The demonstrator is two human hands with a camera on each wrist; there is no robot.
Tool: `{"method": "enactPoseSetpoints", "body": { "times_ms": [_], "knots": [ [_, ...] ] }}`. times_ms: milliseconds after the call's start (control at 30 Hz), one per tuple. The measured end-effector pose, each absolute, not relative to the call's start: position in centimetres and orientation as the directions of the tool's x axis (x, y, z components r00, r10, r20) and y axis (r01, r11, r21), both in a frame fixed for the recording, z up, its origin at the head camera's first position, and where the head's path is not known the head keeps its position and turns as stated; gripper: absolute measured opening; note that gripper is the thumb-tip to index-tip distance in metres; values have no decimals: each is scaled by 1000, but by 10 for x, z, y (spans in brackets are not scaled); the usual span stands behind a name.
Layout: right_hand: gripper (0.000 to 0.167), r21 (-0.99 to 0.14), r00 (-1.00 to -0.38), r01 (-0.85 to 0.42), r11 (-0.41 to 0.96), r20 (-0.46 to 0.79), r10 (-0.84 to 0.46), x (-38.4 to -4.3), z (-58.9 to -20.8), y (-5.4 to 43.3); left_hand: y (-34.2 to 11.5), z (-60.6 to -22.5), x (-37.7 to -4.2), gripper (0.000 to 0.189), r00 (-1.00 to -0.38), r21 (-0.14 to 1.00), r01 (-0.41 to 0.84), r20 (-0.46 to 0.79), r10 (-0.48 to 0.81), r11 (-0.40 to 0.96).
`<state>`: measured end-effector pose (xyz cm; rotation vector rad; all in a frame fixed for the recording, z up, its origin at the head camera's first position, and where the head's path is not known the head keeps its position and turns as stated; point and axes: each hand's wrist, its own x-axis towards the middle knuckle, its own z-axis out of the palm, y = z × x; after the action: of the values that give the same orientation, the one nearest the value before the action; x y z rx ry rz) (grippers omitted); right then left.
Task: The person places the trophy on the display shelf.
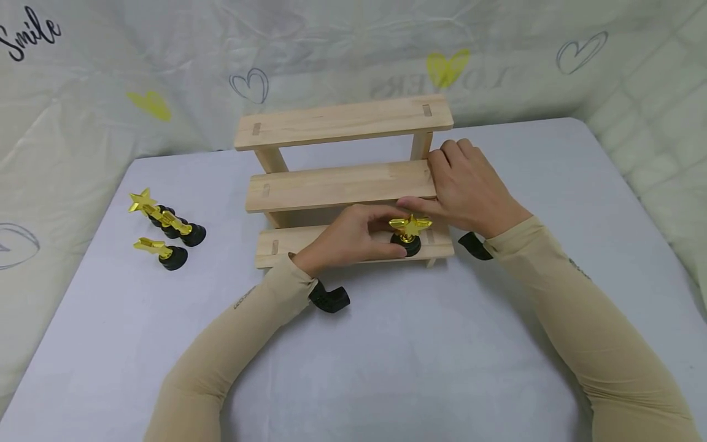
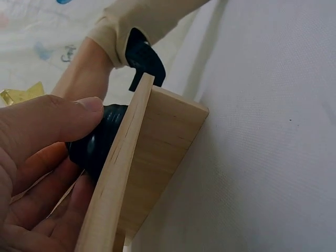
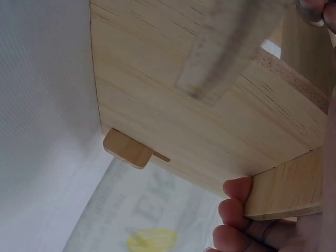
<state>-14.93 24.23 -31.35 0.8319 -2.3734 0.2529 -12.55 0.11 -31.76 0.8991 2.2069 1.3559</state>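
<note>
A three-tier wooden display rack (image 1: pixel 342 185) stands toward the back of the white table. My left hand (image 1: pixel 353 236) reaches over its lowest tier and pinches a small gold star trophy (image 1: pixel 410 227) by its black round base. In the left wrist view the thumb lies along that base (image 2: pixel 107 136), which sits against the board (image 2: pixel 116 173). My right hand (image 1: pixel 469 184) grips the right end of the middle tier, its thumb pointing toward the trophy. Seen in the right wrist view, its fingers (image 3: pixel 233 215) curl round the board's end (image 3: pixel 286 191).
On the table's left lie several more gold star trophies (image 1: pixel 173 258) with black bases, some close together. A pale curtain (image 1: pixel 342 37) with printed hearts hangs behind the table (image 1: pixel 420 368). Black curved pieces (image 1: pixel 329 299) jut from both sleeve cuffs.
</note>
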Motion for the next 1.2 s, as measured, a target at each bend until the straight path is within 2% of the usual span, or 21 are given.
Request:
{"method": "enactPoseSetpoints", "body": {
  "times_ms": [300,1200],
  "knots": [
    [100,25,-625,-616,787,592,-508,-150,-313,242,-3,-319,-122,47,-744,917,296,45,666,268],
    [104,-18,-655,-613,790,570,-495,-153,-315,243,7,-322,-124,47,-762,931,250,20,647,266]
  ]
}}
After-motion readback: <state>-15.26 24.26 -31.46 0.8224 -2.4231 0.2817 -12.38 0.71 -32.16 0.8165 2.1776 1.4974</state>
